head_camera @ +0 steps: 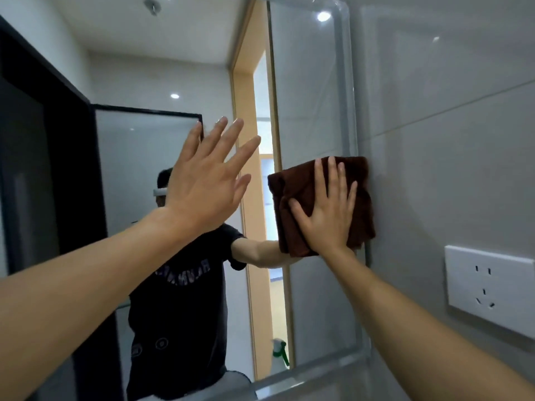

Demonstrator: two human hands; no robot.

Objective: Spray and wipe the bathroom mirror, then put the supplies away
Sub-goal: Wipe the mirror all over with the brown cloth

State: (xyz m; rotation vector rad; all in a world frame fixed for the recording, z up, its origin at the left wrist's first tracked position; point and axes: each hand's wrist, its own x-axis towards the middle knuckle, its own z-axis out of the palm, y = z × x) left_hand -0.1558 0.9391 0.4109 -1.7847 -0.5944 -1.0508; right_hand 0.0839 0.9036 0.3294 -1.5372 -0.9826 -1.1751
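A large wall mirror (312, 96) with a frosted rounded border fills most of the head view. My right hand (327, 209) presses a folded dark brown cloth (298, 195) flat against the mirror's right edge, fingers spread over it. My left hand (205, 180) is raised in front of the glass, left of the cloth, with fingers apart and nothing in it; I cannot tell whether it touches the glass. The reflection of a spray bottle (280, 351) with a green trigger shows low in the mirror; the bottle itself is out of view.
A white wall socket (489, 287) sits on the grey tiled wall (448, 140) right of the mirror. A black-framed glass partition (43, 157) stands at the left. The mirror reflects a person in a dark shirt and a wooden door frame.
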